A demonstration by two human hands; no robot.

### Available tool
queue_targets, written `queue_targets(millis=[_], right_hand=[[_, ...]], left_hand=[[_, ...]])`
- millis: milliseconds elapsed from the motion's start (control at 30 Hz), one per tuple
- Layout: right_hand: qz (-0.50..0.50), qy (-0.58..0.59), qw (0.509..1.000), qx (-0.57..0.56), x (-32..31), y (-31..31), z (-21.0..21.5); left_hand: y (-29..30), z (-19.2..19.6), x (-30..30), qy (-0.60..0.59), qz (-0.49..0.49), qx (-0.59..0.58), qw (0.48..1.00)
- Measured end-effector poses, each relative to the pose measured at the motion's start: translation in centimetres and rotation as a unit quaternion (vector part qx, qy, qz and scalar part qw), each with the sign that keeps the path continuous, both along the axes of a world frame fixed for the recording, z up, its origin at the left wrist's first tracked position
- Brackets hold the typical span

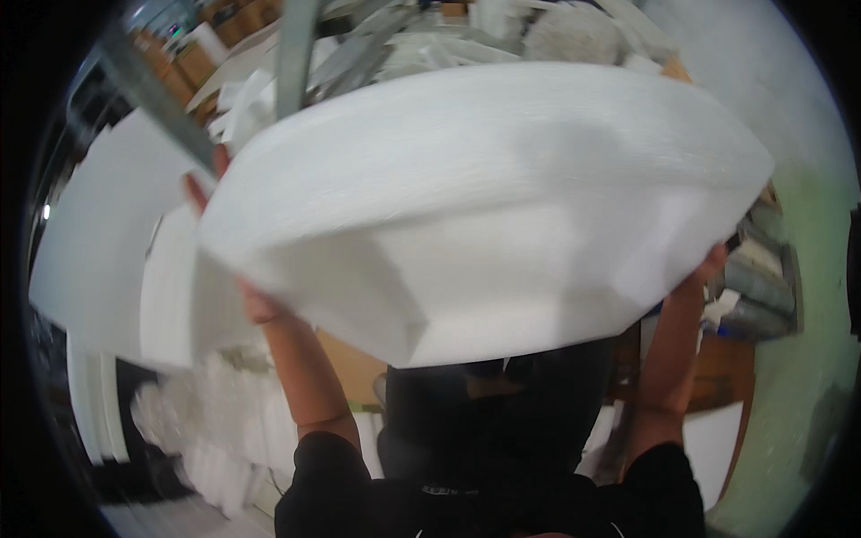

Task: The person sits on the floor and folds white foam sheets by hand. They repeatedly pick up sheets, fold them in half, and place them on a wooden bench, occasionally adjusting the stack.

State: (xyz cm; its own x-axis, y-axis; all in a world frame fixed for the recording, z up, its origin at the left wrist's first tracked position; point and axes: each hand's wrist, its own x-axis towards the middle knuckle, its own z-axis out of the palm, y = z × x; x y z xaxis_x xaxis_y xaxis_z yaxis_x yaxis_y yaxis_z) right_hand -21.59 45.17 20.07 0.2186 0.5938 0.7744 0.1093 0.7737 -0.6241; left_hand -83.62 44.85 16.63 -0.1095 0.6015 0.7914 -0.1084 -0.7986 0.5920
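Note:
A large white foam packing piece (502, 179) is held up in front of my body, spanning most of the view. Its broad upper face bows outward, and angled faces slope away below. My left hand (258, 303) grips its left end; fingertips show past the edge, while the foam hides the rest of that hand. At the opposite end, my right hand (711, 264) holds the lower right edge, its fingers mostly hidden. Both forearms reach up from black sleeves. Motion slightly blurs the foam.
White sheets (108, 233) stand at the left beside a grey metal post (299, 54). Clear plastic wrapping (206, 421) lies at lower left. Beyond the foam are piled white scraps (430, 49). A tray of items (758, 278) sits at right, near a pale green wall (821, 269).

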Motion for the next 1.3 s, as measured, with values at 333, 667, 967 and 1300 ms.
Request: queue_targets(millis=[333, 667, 967, 1300], right_hand=[[0.092, 0.124, 0.904, -0.399, 0.5, -14.5, -24.1], [0.188, 0.122, 0.936, -0.272, -2.6, -11.1, -13.4], [0.328, -0.06, 0.939, -0.078, -17.0, -12.3, 0.3], [0.353, -0.156, 0.896, -0.22, -21.9, -13.4, -2.9]], left_hand=[[-8.1, -11.6, 5.6, 0.039, -0.207, -0.428, 0.879], [-13.6, -7.9, 2.8, 0.033, -0.242, -0.412, 0.878], [-22.3, -25.3, -6.3, -0.278, -0.331, -0.348, 0.832], [-23.2, -22.2, -3.5, -0.492, -0.189, -0.366, 0.767]])
